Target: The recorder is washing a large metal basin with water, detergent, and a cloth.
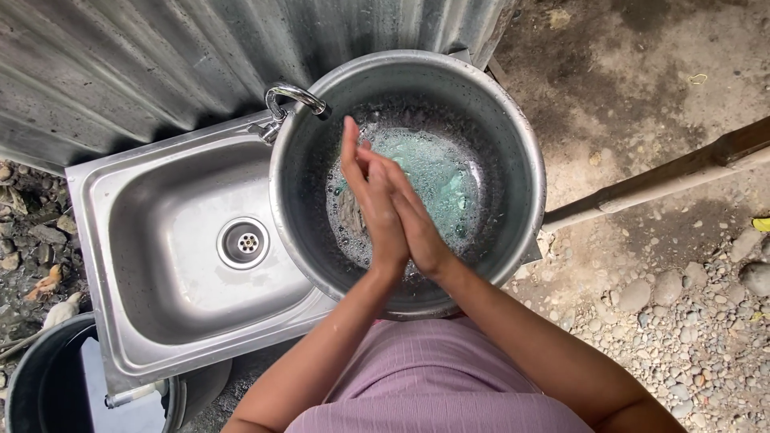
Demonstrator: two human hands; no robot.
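Head view, looking straight down: both hands pressed palm to palm above a large round metal basin (513, 120) that rests across the right part of a stainless steel sink (152, 216). Left hand (370, 204) and right hand (413, 220) lie flat against each other, fingers straight and together, fingertips pointing away from the body toward the curved tap (293, 98); neither hand grips anything, and they touch only one another. Foamy, greenish soapy water (437, 172) sits in the bottom of the basin, with a wet clump (350, 215) of something pale just beside the left hand; what it is cannot be told. The tap spout reaches over the basin rim and no stream shows from it. The sink bowl with its round drain (243, 242) lies bare to the left, backed by a corrugated metal wall (120, 56). A dark bucket (32, 385) stands at lower left, and pebbled ground (682, 321) lies to the right. To rub the palms well, a fair judgement is to keep the hands low over the basin so that suds drip back into it, and to slide palm over palm with the fingers kept closed
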